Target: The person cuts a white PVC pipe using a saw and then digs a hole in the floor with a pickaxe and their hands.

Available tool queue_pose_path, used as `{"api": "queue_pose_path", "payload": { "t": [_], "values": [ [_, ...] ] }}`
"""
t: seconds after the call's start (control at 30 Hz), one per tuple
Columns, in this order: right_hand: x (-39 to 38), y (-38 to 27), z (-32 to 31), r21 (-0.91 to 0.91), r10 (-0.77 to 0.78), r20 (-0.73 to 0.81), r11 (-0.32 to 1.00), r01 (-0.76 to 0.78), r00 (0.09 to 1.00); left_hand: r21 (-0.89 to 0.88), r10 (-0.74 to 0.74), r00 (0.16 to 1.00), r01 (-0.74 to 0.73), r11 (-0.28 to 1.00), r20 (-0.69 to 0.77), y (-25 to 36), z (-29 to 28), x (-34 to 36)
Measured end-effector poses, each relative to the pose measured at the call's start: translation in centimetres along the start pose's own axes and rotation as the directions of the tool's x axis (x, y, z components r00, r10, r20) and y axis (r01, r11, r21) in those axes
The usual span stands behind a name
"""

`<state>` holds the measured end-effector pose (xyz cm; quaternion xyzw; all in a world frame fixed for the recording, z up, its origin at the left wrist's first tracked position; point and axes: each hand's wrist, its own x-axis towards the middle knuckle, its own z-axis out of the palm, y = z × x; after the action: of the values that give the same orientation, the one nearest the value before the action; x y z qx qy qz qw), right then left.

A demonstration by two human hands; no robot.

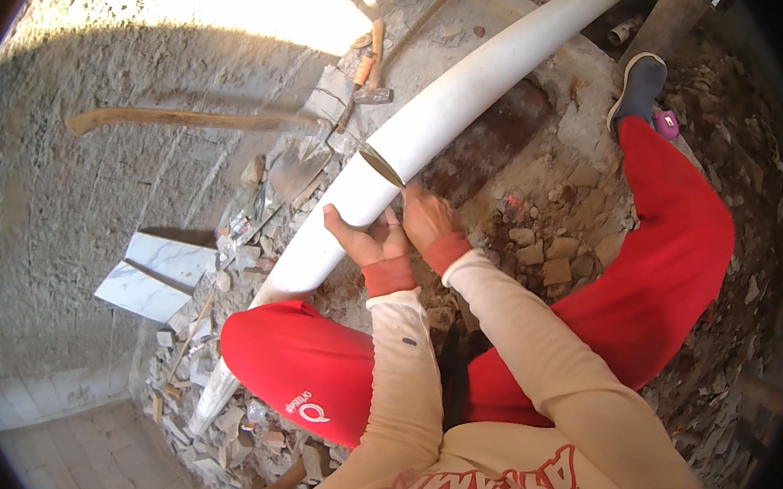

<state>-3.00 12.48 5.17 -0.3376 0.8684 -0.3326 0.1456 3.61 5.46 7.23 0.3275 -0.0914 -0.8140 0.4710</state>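
A long white plastic pipe [463,94] lies diagonally across the ground, from the far right down to the lower left, where it passes under the person's bent left leg [295,366] in red trousers. Across its middle runs a narrow, lens-shaped dark slit [382,166]; whether this is a cut or a thin blade set in one is hard to tell.

The left hand [372,240] is turned palm up against the near side of the pipe, just below the slit. Its grip is partly open, thumb spread along the white wall and fingers bent at the lower edge, without closing round the pipe. The right hand [428,218] is bent and blurred at the near end of the slit; I cannot tell how far its grip is closed or whether it has hold of anything.

Beyond the pipe lie a hammer [374,95] and a tool with an orange handle [364,69], near a shovel blade [296,171] and a curved wooden handle [190,120]. Two marbled tiles [154,276] rest against each other at left. Rubble [552,253] covers the ground nearby, and a pink object [666,124] sits beside the right shoe [641,85].
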Motion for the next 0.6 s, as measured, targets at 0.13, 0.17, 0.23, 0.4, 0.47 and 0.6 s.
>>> {"api": "queue_pose_path", "payload": {
  "t": [0.13, 0.17, 0.23, 0.4, 0.47, 0.6],
  "values": [
    [-2.8, 1.3, 1.1, -0.009, 0.048, 0.062, 0.999, -0.047, 0.997, 0.0, 0.007, 1.0, -0.007, 1.0, -0.027, 0.4, -0.5, 0.0],
    [-3.4, 1.3, 1.2, -0.008, 0.085, 0.079, 0.996, -0.084, 0.993, -0.004, 0.016, 0.999, -0.016, 1.0, -0.028, 0.4, -0.6, -0.1],
    [-4.1, 1.3, 1.5, -0.007, 0.156, 0.116, 0.988, -0.156, 0.981, -0.013, 0.035, 0.999, -0.035, 0.999, -0.03, 0.4, -0.6, -0.2],
    [-1.1, 1.3, 1.3, 0.066, 0.043, 0.026, 0.997, -0.045, 0.999, 0.0, -0.03, 0.998, 0.03, 1.0, -0.049, 0.3, -0.3, -0.5],
    [-2.7, 2.2, 1.5, 0.082, 0.054, 0.047, 0.995, -0.057, 0.997, -0.028, -0.048, 0.997, 0.046, 0.999, -0.067, 0.4, -0.8, -0.2],
    [-3.8, 2.4, 1.0, 0.056, 0.087, 0.089, 0.994, -0.093, 0.992, -0.034, -0.004, 0.997, 0.001, 0.999, -0.08, 0.3, -0.1, -0.6]
  ]
}}
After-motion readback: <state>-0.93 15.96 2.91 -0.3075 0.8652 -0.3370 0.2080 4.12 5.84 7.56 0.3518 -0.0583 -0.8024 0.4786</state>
